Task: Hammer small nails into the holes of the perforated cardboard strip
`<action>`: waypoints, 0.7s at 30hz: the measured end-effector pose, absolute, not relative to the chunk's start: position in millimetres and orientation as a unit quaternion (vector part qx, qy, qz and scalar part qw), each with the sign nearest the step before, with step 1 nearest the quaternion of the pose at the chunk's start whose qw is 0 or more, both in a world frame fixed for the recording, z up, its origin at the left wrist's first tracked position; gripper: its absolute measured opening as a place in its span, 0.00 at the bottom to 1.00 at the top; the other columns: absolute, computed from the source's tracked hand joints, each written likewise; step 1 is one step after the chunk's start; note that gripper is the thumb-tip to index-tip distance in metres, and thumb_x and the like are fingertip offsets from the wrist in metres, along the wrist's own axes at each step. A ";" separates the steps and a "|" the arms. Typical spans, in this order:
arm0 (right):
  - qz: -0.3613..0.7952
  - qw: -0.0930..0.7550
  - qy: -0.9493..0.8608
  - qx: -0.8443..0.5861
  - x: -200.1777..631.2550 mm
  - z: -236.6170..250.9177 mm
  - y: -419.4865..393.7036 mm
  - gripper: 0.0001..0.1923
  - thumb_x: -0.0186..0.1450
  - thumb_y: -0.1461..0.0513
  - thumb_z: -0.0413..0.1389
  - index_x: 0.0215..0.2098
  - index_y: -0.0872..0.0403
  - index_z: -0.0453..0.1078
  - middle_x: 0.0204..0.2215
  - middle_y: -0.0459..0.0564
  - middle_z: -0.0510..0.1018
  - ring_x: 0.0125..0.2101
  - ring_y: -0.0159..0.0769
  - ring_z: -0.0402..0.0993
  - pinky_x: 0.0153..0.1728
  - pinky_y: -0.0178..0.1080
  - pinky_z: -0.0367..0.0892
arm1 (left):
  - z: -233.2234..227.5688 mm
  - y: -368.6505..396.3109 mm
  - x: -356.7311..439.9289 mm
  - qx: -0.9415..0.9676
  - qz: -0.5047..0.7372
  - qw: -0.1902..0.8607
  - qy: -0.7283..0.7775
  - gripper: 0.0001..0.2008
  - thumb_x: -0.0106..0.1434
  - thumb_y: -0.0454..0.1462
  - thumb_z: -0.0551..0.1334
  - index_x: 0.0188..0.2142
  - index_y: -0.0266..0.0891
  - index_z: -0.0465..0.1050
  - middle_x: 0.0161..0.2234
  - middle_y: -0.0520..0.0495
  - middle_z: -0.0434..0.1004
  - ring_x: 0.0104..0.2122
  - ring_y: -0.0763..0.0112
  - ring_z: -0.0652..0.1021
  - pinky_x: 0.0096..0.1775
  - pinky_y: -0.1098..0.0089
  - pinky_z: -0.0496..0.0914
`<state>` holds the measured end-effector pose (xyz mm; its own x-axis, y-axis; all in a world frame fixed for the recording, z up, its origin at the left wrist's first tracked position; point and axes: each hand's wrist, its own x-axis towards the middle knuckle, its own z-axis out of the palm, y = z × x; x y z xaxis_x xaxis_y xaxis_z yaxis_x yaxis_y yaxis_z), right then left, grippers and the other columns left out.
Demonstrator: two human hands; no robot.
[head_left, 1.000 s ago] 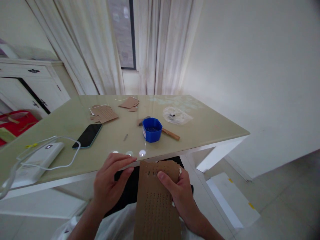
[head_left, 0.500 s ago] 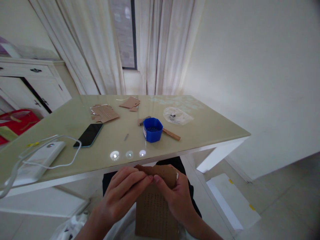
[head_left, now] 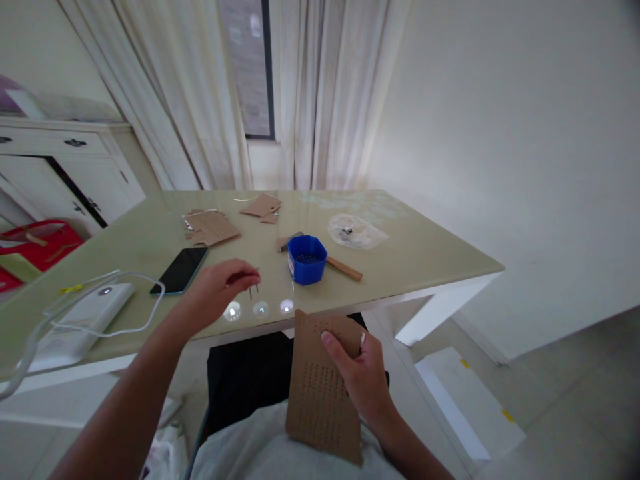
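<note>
My left hand point(head_left: 231, 280) is over the table's near part, fingertips pinched together. Thin metal pieces point(head_left: 254, 291) that look like small nails stick out below the fingertips; the fingers hide part of them. My right hand point(head_left: 367, 373) grips a piece of brown cardboard point(head_left: 320, 400) over my lap, thumb across its front. Rows of small dark marks or holes cover the cardboard, and its upper edge is bent. A blue plastic box point(head_left: 307, 261) with small dark bits inside stands right of my left hand. Behind it lies a hammer point(head_left: 345, 269), its wooden handle pointing right.
Cardboard scraps point(head_left: 213, 227) and smaller torn pieces point(head_left: 263, 205) lie toward the table's back. A clear plastic bag point(head_left: 356, 231) with dark bits sits at the right. On the left are a phone point(head_left: 180, 270) and a white power bank point(head_left: 83, 323) with its cable.
My left hand has let go of the cardboard and moved forward and left to the thin metal pieces on the table. My right hand keeps the cardboard, now tilted.
</note>
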<state>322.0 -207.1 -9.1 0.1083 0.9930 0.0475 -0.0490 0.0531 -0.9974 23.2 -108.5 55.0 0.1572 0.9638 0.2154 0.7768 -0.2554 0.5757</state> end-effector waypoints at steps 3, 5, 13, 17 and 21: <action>0.481 0.549 -0.463 -0.503 320.0 -8.6 -209.6 0.22 0.64 0.45 0.73 0.41 0.55 0.84 0.37 0.56 0.90 0.38 0.51 0.88 0.39 0.45 0.81 | 44.1 -41.0 -0.1 0.712 0.215 0.191 0.640 0.20 0.64 0.54 0.66 0.32 0.41 0.82 0.26 0.47 0.82 0.29 0.61 0.79 0.33 0.66 0.73; 0.486 0.545 -0.464 -0.501 317.6 -9.2 -211.7 0.22 0.63 0.45 0.73 0.40 0.55 0.84 0.36 0.56 0.90 0.37 0.50 0.87 0.39 0.45 0.81 | 34.0 -12.3 -9.2 0.702 0.175 0.208 0.658 0.20 0.63 0.54 0.69 0.28 0.40 0.80 0.23 0.48 0.79 0.27 0.63 0.78 0.31 0.67 0.72; 0.492 0.546 -0.474 -0.484 316.9 -13.2 -213.0 0.20 0.65 0.46 0.72 0.41 0.54 0.84 0.36 0.54 0.90 0.37 0.48 0.86 0.39 0.44 0.80 | 2.7 13.2 -14.1 0.689 0.110 0.250 0.671 0.15 0.75 0.47 0.68 0.43 0.36 0.79 0.38 0.49 0.83 0.36 0.67 0.82 0.42 0.62 0.80; 0.514 0.554 -0.443 -0.481 317.8 -13.0 -212.8 0.23 0.62 0.45 0.74 0.41 0.54 0.83 0.37 0.55 0.90 0.37 0.48 0.86 0.39 0.45 0.80 | -2.7 4.4 -10.5 0.688 0.163 0.239 0.666 0.17 0.74 0.50 0.67 0.39 0.37 0.79 0.33 0.49 0.83 0.34 0.65 0.82 0.43 0.61 0.78; 0.563 0.574 -0.374 -0.463 317.7 -18.8 -212.5 0.27 0.57 0.44 0.77 0.44 0.52 0.82 0.39 0.53 0.89 0.39 0.48 0.86 0.41 0.47 0.79 | -3.7 -15.1 -4.8 0.684 0.239 0.228 0.650 0.20 0.67 0.53 0.63 0.34 0.39 0.80 0.30 0.43 0.85 0.33 0.56 0.84 0.40 0.61 0.76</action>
<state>317.7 -212.5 -18.8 0.0876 0.9918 -0.0926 -0.2989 -0.0625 -0.9522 -4.8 -15.1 -3.7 0.0397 0.9988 0.0303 0.7811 -0.0499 0.6223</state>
